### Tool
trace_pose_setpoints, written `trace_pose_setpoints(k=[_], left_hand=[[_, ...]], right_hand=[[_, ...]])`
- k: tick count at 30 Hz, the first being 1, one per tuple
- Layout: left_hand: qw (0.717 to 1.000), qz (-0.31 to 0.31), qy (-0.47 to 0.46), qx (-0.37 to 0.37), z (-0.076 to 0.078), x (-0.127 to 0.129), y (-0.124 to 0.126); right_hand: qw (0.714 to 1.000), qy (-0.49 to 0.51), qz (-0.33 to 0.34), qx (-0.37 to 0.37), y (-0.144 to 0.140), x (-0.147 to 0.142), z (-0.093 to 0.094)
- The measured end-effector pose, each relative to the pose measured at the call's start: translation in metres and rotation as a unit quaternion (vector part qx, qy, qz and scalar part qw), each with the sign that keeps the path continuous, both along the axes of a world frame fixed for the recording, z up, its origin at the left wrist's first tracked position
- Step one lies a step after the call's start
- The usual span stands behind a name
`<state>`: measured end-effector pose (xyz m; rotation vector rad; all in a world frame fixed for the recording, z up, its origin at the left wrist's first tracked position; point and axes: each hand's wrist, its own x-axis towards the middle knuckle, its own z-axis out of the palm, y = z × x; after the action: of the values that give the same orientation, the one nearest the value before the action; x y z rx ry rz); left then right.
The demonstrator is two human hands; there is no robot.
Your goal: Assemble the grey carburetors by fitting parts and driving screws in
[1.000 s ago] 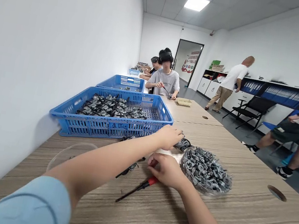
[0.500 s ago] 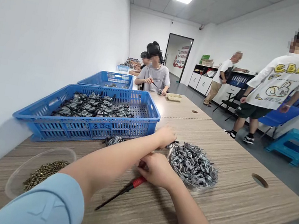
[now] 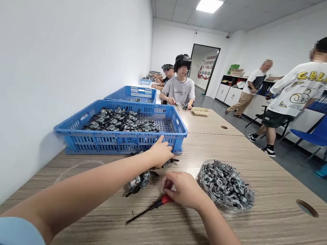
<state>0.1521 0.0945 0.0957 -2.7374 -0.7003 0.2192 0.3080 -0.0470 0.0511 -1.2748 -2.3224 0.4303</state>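
My left hand [image 3: 161,153] is over a grey metal part with black arms [image 3: 171,163], by the basket's front wall; its fingers are apart, the index finger stretched forward. Part of that piece is hidden beneath it. My right hand [image 3: 182,188] is closed, thumb and fingers pinched together; what they hold, if anything, is hidden. Just under it lies a screwdriver [image 3: 153,205] with a red handle, its black shaft pointing toward me. A silver-and-black assembly [image 3: 142,183] rests left of the right hand. One small screw [image 3: 133,212] is near the screwdriver's tip.
A blue basket [image 3: 109,144] full of similar assemblies stands along the wall, another blue basket [image 3: 130,93] behind it. To the right is a clear bowl [image 3: 226,185] heaped with grey metal pieces. A co-worker [image 3: 182,90] sits opposite; two people stand right. My forearm mostly covers a transparent tub [image 3: 80,165].
My left hand has moved left, from beside the bowl to the basket's front, and its fingers have spread. My right hand stays near the screwdriver. The view has swung left.
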Motion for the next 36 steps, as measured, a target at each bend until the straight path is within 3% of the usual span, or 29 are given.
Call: trace_pose_setpoints(k=[6, 9, 14, 16, 19, 22, 25, 27, 33, 36], left_hand=[[0.998, 0.065, 0.002, -0.027, 0.004, -0.021, 0.007], [0.996, 0.076, -0.010, -0.041, 0.014, -0.031, 0.004], [0.994, 0.057, -0.096, -0.023, 0.043, -0.068, -0.029], [0.988, 0.053, -0.143, -0.006, 0.046, -0.090, -0.051], [0.961, 0.031, -0.276, -0.004, 0.029, -0.124, -0.085], [0.926, 0.014, -0.378, -0.014, -0.008, -0.151, -0.114], [0.894, 0.056, -0.445, 0.005, -0.044, -0.162, -0.133], [0.882, 0.091, -0.462, 0.015, -0.059, -0.162, -0.139], [0.879, 0.178, -0.443, 0.020, -0.069, -0.155, -0.138], [0.885, 0.186, -0.427, 0.005, -0.070, -0.157, -0.139]], right_hand=[[1.000, 0.000, -0.014, -0.013, 0.004, 0.005, -0.003], [1.000, -0.003, -0.017, -0.016, 0.006, 0.007, -0.005], [1.000, -0.008, -0.012, -0.019, 0.006, 0.005, -0.007], [1.000, -0.008, -0.008, -0.019, 0.005, 0.004, -0.007], [1.000, -0.007, -0.004, -0.018, 0.004, 0.003, -0.008], [1.000, -0.006, -0.009, -0.011, 0.004, 0.000, -0.011], [1.000, 0.000, -0.022, 0.001, 0.003, -0.005, -0.014], [0.999, 0.006, -0.036, 0.010, 0.003, -0.009, -0.016], [0.995, 0.069, -0.060, 0.050, 0.004, -0.023, -0.020], [0.995, 0.071, -0.053, 0.047, 0.004, -0.023, -0.022]])
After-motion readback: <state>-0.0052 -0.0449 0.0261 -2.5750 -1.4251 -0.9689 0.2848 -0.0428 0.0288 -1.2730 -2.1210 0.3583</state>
